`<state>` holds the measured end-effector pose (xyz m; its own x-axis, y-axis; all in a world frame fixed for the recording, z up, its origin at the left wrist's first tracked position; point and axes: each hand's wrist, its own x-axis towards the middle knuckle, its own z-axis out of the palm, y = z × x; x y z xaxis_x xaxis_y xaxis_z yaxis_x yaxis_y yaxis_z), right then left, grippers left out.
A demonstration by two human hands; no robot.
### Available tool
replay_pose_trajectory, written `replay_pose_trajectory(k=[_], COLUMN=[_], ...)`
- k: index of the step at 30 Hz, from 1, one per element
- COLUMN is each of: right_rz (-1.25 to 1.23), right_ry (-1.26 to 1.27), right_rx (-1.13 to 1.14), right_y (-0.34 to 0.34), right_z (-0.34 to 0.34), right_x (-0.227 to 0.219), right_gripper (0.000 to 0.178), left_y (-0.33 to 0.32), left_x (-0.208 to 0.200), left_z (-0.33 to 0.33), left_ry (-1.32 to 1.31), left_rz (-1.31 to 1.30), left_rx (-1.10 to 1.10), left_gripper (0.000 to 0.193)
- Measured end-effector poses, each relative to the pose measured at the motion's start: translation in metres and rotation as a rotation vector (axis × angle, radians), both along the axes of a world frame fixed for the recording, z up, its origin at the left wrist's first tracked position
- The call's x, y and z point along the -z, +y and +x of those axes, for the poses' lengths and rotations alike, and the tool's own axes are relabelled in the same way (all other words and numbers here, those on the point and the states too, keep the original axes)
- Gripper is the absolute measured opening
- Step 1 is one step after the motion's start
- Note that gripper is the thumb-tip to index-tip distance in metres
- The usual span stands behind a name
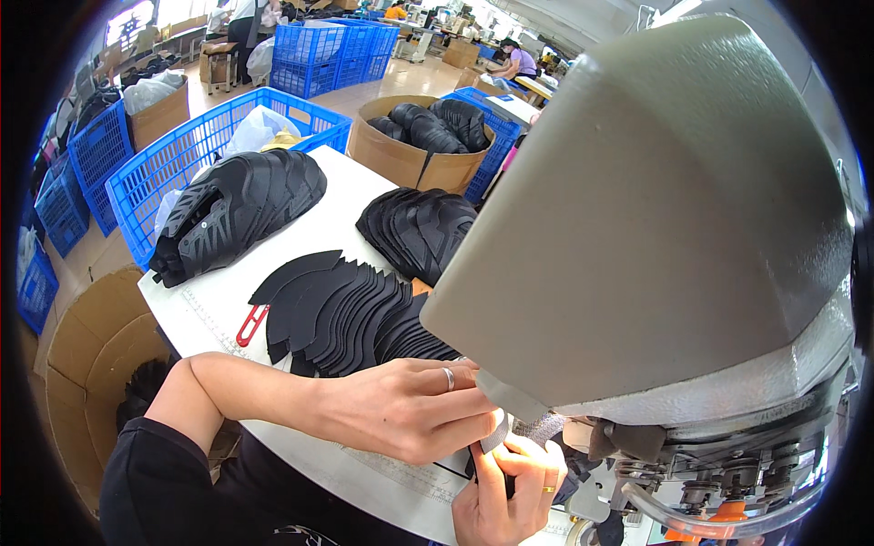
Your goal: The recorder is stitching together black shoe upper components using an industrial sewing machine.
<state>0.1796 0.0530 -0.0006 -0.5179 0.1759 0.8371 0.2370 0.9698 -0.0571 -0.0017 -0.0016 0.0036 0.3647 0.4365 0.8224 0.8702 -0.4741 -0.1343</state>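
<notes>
My left hand (410,409), with a silver ring, reaches across the white table under the edge of a large grey-green sewing machine head (637,227). My right hand (514,491), with a gold ring, comes up from below to meet it. Both hands have their fingers closed on a small grey textured piece (495,434). The machine head and fingers hide part of this piece, so its full shape does not show. Just beyond my left hand lies a fanned stack of black curved pieces (337,314), with a red loop-shaped tool (252,325) at its left.
Stacked black shoe uppers (241,209) lie at the table's far left, another stack (419,227) near the machine. A blue crate (146,214) and a cardboard drum (387,164) of black bundles stand beyond the table. A cardboard bin (82,364) is at left. People work far off.
</notes>
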Motion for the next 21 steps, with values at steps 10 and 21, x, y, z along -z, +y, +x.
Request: replay_pose_trajectory(k=[10, 21], right_rz=[-0.037, -0.038], right_ry=[0.038, 0.054], right_rx=[0.094, 0.125], right_y=[-0.012, -0.019], right_z=[-0.008, -0.016], right_x=[0.000, 0.006], right_gripper=[0.024, 0.023], left_y=[-0.001, -0.002], left_x=[-0.003, -0.001], left_z=[0.001, -0.001], left_ry=[0.021, 0.044], left_rz=[-0.052, -0.065], left_rx=[-0.024, -0.044], left_gripper=[0.030, 0.026])
